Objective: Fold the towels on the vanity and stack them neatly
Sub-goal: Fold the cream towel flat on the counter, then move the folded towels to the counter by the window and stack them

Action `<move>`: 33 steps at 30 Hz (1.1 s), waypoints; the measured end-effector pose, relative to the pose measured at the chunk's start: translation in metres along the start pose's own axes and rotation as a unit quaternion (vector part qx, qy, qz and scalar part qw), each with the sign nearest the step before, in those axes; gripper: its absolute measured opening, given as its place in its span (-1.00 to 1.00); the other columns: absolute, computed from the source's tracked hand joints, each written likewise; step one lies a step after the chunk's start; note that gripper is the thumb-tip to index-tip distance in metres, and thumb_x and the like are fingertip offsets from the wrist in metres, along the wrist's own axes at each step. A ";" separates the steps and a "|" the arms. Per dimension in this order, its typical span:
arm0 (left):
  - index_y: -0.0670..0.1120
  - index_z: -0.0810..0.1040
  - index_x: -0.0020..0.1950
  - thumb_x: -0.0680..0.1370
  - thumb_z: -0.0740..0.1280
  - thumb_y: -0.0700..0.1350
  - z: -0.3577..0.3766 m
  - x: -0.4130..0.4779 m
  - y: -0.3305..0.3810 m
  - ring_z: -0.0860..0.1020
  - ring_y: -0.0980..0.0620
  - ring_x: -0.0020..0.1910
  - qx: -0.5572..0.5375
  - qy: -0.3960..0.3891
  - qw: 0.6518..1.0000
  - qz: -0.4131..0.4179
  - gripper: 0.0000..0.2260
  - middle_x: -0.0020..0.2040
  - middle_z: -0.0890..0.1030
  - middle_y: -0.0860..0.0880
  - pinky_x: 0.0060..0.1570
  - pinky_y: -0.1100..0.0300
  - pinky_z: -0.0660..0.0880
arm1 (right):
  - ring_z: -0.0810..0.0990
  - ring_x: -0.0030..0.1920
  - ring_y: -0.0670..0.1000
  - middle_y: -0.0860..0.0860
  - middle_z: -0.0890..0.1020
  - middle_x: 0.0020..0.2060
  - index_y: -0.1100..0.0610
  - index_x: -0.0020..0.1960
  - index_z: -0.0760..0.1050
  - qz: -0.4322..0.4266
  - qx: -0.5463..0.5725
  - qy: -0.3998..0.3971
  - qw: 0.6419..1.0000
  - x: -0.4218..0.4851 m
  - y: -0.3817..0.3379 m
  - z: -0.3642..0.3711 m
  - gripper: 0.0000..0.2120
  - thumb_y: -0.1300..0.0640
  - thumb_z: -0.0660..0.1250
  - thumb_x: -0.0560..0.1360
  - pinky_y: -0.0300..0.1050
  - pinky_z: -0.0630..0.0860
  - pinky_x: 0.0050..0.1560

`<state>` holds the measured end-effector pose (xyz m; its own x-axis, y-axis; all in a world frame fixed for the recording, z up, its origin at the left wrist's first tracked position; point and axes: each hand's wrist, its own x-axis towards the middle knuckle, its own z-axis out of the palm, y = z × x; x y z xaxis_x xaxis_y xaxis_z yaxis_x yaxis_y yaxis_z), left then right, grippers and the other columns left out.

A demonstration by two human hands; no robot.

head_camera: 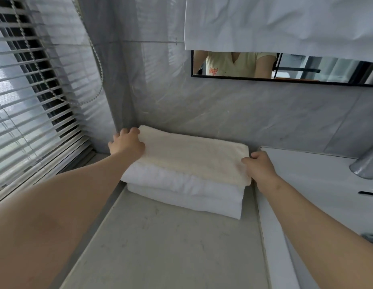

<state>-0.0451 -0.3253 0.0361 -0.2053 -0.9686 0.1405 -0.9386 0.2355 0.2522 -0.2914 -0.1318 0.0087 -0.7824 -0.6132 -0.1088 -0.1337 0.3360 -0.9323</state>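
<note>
Your left hand and right hand each pinch an end of the folded cream terry towel lying on the two folded white towels on the grey stone vanity top. Square its edges with those below before letting go.

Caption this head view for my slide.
A cream towel, gripped by left hand and right hand, tops folded white towels.

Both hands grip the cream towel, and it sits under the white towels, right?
Not quite. The head view shows the cream towel lying on top of the white towels, not under them. The left hand and the right hand do grip its two ends.
</note>
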 end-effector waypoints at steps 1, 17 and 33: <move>0.02 0.27 0.43 0.56 0.19 -0.11 -0.003 -0.006 0.006 0.28 -0.19 0.36 0.002 0.008 1.000 0.015 -0.57 0.40 0.32 -0.11 0.27 -0.06 0.26 | 0.42 -0.26 -0.05 -0.02 0.43 -0.24 0.17 -0.01 0.33 -0.009 -0.002 -0.003 1.000 -0.004 -0.004 -0.001 -0.88 0.27 0.25 0.50 -0.18 0.33 -0.34; 0.05 0.32 0.40 0.60 0.13 -0.05 -0.046 -0.146 0.074 0.37 -0.06 0.31 0.062 0.009 0.958 0.281 -0.65 0.35 0.42 -0.01 0.25 0.07 0.29 | 0.32 0.31 0.13 0.05 0.35 0.35 0.01 0.38 0.28 -0.199 -0.398 -0.029 0.895 -0.122 -0.039 -0.033 -0.57 0.04 0.22 0.52 0.00 0.29 0.23; 0.00 0.42 0.33 0.57 0.18 -0.09 -0.077 -0.255 0.180 0.45 -0.09 0.21 -0.050 -0.007 0.916 0.397 -0.68 0.25 0.51 -0.03 0.11 0.14 0.35 | 0.31 0.33 0.11 -0.01 0.35 0.36 0.01 0.36 0.30 -0.170 -0.438 0.041 0.882 -0.174 -0.011 -0.178 -0.60 0.02 0.21 0.53 -0.03 0.26 0.22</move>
<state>-0.1408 -0.0299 0.1198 -0.8169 -0.4895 0.3050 -0.4616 0.8720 0.1631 -0.2622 0.0978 0.0995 -0.6431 -0.7432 0.1848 -0.7596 0.5882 -0.2776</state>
